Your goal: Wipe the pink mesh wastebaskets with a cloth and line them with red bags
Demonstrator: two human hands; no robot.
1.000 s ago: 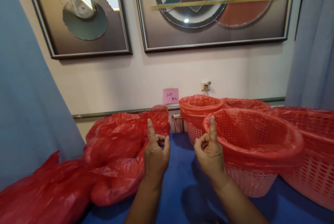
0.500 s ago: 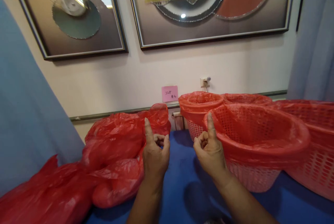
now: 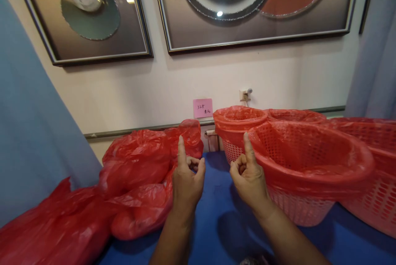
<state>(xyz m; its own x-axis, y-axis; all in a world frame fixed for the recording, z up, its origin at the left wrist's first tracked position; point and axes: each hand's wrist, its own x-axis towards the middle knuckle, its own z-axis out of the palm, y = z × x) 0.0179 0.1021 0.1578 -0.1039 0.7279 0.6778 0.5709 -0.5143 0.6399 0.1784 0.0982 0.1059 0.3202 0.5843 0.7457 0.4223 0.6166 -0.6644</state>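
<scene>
My left hand (image 3: 188, 180) is raised with its index finger pointing up and the other fingers curled loosely. A gap shows beside its thumb, and nothing is held. It is nearest to the bulging red plastic bags (image 3: 136, 166) on the left. My right hand (image 3: 250, 178) mirrors it, index finger up, the rest bent, also holding nothing. Behind and beside that hand stands a large pink-red plastic basket (image 3: 301, 207) with a red plastic bag (image 3: 293, 162) lining it and folded over its rim. What the bags on the left contain cannot be made out.
A blue-covered table (image 3: 206, 236) carries everything. Further lined baskets (image 3: 233, 149) stand behind and at the far right. A pink note (image 3: 203, 108) and a socket (image 3: 245, 95) are on the wall below framed pictures (image 3: 260, 30). Blue curtains (image 3: 37, 125) hang at both sides.
My left hand has shifted slightly right, its index finger now more upright. My right hand keeps nearly the same pose. The view has tilted down a little.
</scene>
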